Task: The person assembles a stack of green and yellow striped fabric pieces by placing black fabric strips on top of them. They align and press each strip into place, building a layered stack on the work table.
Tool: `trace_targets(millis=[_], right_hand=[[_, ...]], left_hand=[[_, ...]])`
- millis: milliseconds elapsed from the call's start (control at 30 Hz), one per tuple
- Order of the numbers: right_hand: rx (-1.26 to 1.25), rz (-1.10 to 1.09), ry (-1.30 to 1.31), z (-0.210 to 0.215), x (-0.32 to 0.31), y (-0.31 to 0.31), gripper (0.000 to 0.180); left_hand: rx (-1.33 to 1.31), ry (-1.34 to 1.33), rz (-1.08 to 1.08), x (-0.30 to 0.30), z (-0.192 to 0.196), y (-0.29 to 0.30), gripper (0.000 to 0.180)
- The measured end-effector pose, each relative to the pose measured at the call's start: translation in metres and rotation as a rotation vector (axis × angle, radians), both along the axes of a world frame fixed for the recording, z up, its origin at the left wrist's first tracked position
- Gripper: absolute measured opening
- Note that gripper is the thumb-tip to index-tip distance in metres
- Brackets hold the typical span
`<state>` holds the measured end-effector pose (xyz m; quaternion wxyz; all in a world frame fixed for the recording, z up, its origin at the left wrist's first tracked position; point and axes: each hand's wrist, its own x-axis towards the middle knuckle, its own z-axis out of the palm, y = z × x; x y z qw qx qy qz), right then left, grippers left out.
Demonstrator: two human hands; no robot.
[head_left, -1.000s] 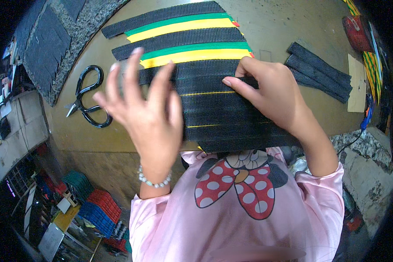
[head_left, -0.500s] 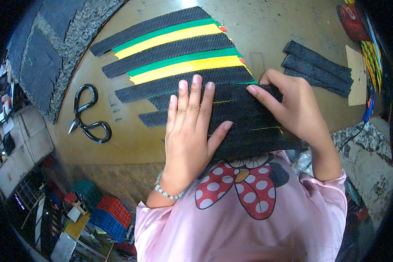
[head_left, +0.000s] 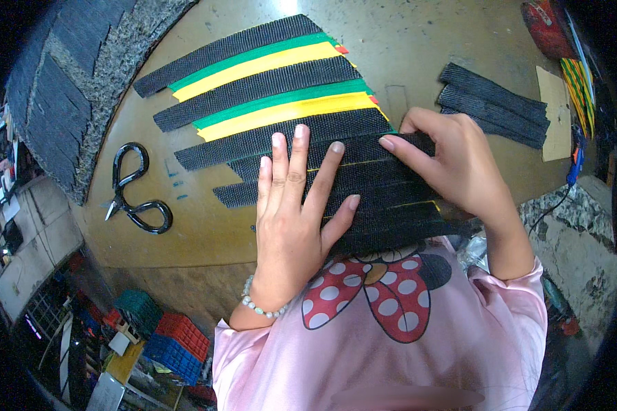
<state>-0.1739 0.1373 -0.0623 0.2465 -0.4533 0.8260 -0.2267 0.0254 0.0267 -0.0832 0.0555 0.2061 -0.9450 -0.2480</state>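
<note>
My left hand (head_left: 289,219) lies flat with fingers spread, pressing on black woven webbing strips (head_left: 391,185) laid side by side at the table's near edge. At their right end, my right hand (head_left: 459,161) pinches the upper black webbing strip (head_left: 363,145) between thumb and bent fingers; the fingertips behind it are hidden. Beyond the hands, more black webbing strips (head_left: 260,79) alternate with green strips (head_left: 253,58) and yellow strips (head_left: 288,114), their left ends staggered. Black-handled scissors (head_left: 118,197) rest to the left, touched by neither hand.
Several short black webbing pieces (head_left: 493,103) lie at the right, beside a piece of cardboard (head_left: 555,116). A dark sheet with more black strips (head_left: 55,123) covers the far left. Blue and red plastic crates (head_left: 175,356) stand below the table's left side.
The strips and scissors have shifted slightly left and down in view. My left index finger has spread farther from the others. The right hand keeps its pinch.
</note>
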Motion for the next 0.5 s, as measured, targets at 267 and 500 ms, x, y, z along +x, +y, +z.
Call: trace_targets(millis=[267, 500], right_hand=[[-0.153, 0.103, 0.800, 0.001, 0.032, 0.014, 0.035], [-0.175, 0.171, 0.406, -0.019, 0.078, 0.047, 0.058]], left_hand=[[-0.044, 0.010, 0.007, 0.000, -0.006, 0.004, 0.058], [-0.062, -0.010, -0.045, 0.012, -0.003, 0.016, 0.058]])
